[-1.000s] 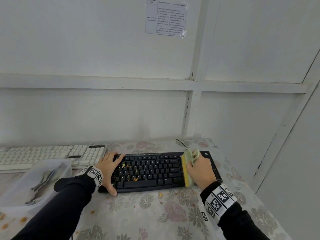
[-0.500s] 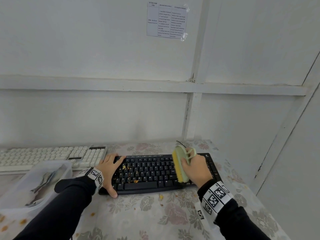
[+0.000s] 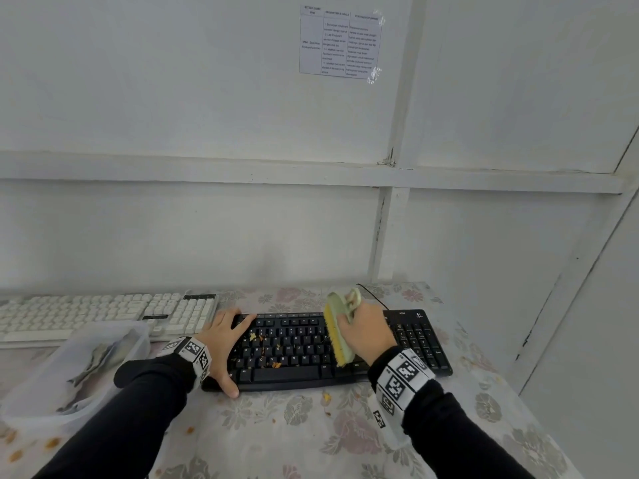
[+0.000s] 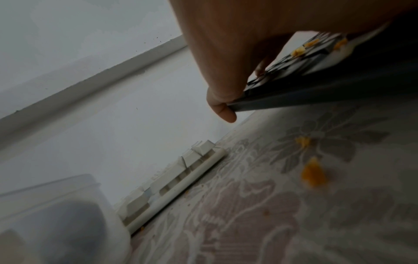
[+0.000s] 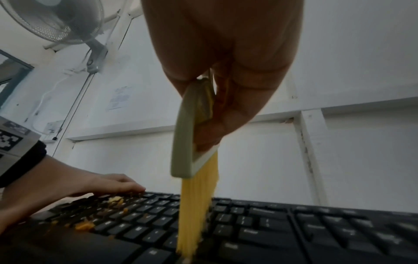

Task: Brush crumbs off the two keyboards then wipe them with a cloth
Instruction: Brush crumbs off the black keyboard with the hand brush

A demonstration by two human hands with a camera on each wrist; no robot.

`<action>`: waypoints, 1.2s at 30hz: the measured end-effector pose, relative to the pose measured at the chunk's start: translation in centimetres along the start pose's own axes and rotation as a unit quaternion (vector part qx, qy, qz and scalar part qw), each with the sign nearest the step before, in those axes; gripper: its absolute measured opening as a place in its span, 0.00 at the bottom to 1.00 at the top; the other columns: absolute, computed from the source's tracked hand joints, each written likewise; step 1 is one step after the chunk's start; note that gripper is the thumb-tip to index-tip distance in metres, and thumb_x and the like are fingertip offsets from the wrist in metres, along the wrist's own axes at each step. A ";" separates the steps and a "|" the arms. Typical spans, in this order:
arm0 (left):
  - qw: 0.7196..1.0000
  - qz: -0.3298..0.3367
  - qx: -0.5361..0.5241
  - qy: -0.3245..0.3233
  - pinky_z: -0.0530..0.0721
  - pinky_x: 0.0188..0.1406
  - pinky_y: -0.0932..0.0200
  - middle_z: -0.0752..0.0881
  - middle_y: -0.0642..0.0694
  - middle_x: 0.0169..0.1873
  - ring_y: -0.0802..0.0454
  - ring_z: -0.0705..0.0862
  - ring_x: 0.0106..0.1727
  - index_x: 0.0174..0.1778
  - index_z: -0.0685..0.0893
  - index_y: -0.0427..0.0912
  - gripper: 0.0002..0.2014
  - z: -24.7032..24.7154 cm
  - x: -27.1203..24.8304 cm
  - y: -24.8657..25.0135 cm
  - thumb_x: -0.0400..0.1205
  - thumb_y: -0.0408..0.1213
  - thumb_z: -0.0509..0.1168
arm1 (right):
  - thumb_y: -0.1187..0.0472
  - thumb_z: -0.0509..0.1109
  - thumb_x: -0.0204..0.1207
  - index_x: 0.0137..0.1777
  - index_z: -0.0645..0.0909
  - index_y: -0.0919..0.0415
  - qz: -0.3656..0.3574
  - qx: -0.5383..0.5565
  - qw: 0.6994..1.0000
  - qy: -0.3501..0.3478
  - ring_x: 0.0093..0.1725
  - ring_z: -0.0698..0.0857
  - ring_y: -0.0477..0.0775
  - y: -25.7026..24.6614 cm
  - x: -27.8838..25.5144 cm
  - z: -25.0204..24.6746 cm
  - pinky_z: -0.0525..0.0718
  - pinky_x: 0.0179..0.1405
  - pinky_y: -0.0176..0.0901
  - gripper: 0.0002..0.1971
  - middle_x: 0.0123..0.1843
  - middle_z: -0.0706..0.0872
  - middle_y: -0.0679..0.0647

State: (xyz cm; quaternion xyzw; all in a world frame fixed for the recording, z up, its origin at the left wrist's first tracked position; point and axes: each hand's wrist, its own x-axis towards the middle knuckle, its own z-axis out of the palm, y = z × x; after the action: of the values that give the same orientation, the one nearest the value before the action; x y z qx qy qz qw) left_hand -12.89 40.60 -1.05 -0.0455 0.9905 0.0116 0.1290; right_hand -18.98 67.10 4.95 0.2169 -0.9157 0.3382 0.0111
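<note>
A black keyboard [image 3: 294, 354] lies on the flowered tablecloth, with orange crumbs [image 3: 276, 365] on its left-hand keys. My right hand [image 3: 366, 331] grips a pale green brush [image 3: 340, 335] whose yellow bristles [image 5: 196, 205] stand on the middle keys of the black keyboard [image 5: 271, 228]. My left hand [image 3: 224, 340] lies spread on the keyboard's left end, thumb [image 4: 222, 109] against its front corner. A white keyboard [image 3: 86, 316] sits at the back left. A grey cloth [image 3: 100, 357] lies in a clear plastic box [image 3: 31, 385].
Loose crumbs [image 4: 313, 172] lie on the tablecloth in front of the black keyboard. The white wall runs close behind both keyboards, and a side wall closes the right. A wall fan [image 5: 56, 23] hangs high on the left. The keyboard's cable [image 3: 371, 293] trails behind it.
My right hand has swept the brush leftward over the black keyboard, from beside the number pad toward the middle keys. The left hand has stayed in place.
</note>
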 end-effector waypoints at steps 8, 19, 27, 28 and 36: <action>0.999 -0.009 0.000 -0.050 0.56 0.80 0.44 0.39 0.41 0.80 0.41 0.43 0.82 0.81 0.34 0.54 0.78 -0.2 0.2 -0.1 0.41 0.72 0.74 | 0.59 0.57 0.82 0.30 0.55 0.52 0.018 -0.091 0.994 -0.052 0.22 0.67 0.40 0.8 0.0 1.3 0.65 0.13 0.27 0.19 0.26 0.68 0.48; 0.995 -0.028 0.011 -0.091 0.62 0.79 0.41 0.43 0.45 0.82 0.44 0.49 0.83 0.81 0.34 0.56 0.68 -0.4 1.1 -0.5 0.57 0.61 0.79 | 0.61 0.59 0.81 0.30 0.63 0.54 0.042 -0.066 0.994 -0.078 0.26 0.72 0.41 1.4 1.6 1.8 0.71 0.19 0.26 0.16 0.30 0.72 0.48; 0.961 -0.165 -0.219 -0.015 0.66 0.76 0.52 0.61 0.38 0.80 0.43 0.64 0.79 0.82 0.50 0.37 0.51 0.4 1.1 -1.4 0.73 0.66 0.63 | 0.59 0.56 0.82 0.32 0.60 0.52 0.030 -0.060 0.996 -0.061 0.26 0.71 0.44 0.3 2.3 2.8 0.71 0.22 0.30 0.15 0.30 0.71 0.49; 0.963 -0.178 -0.200 0.000 0.72 0.69 0.55 0.72 0.39 0.73 0.44 0.71 0.75 0.77 0.63 0.38 0.43 0.6 1.4 -1.5 0.76 0.66 0.59 | 0.59 0.55 0.82 0.35 0.62 0.54 0.028 -0.057 0.996 -0.059 0.25 0.71 0.44 0.2 2.3 3.0 0.71 0.22 0.30 0.13 0.30 0.71 0.50; 0.910 -0.284 -0.302 0.019 0.64 0.74 0.55 0.67 0.32 0.76 0.40 0.68 0.77 0.75 0.68 0.29 0.31 0.6 3.2 -0.7 0.88 0.53 0.43 | 0.60 0.55 0.82 0.45 0.66 0.58 0.033 -0.045 0.996 -0.068 0.26 0.72 0.43 -0.3 2.0 3.1 0.71 0.22 0.29 0.05 0.31 0.72 0.49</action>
State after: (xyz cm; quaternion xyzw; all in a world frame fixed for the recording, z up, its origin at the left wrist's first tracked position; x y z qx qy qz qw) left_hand -15.71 39.62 -2.48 -0.3623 0.8871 0.2720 0.0884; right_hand -20.29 64.12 3.08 0.2081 -0.9354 0.2811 -0.0524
